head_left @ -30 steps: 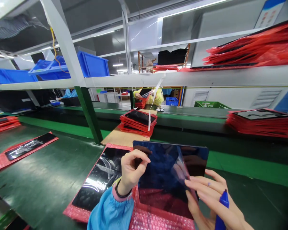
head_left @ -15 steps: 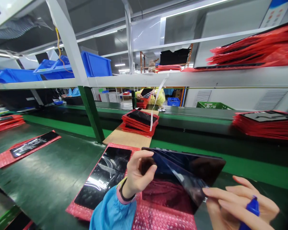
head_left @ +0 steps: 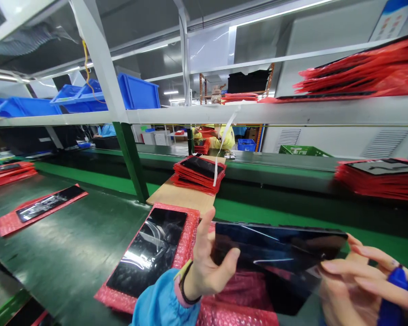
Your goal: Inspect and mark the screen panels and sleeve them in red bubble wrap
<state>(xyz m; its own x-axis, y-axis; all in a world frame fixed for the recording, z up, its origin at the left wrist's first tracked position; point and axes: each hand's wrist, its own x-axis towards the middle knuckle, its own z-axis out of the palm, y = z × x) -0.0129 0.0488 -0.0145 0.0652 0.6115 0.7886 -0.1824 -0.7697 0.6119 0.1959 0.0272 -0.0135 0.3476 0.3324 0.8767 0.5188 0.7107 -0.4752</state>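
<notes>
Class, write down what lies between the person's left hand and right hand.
A dark glossy flat panel spans the gap between the left hand and right hand, in the head view.

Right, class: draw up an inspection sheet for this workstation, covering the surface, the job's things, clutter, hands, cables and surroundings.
Surface: green bench top.
Job's things: dark glossy panel held above a red bubble pouch; a black panel lies on a second red bubble pouch.
Clutter: stack of red-pouched panels on a cardboard sheet.
Hands: left hand and right hand hold the panel's opposite ends; the right hand also holds a blue marker.
Cables: yellow cable hanging overhead.
Surroundings: blue bins on a shelf; a co-worker in yellow across the bench.
</notes>
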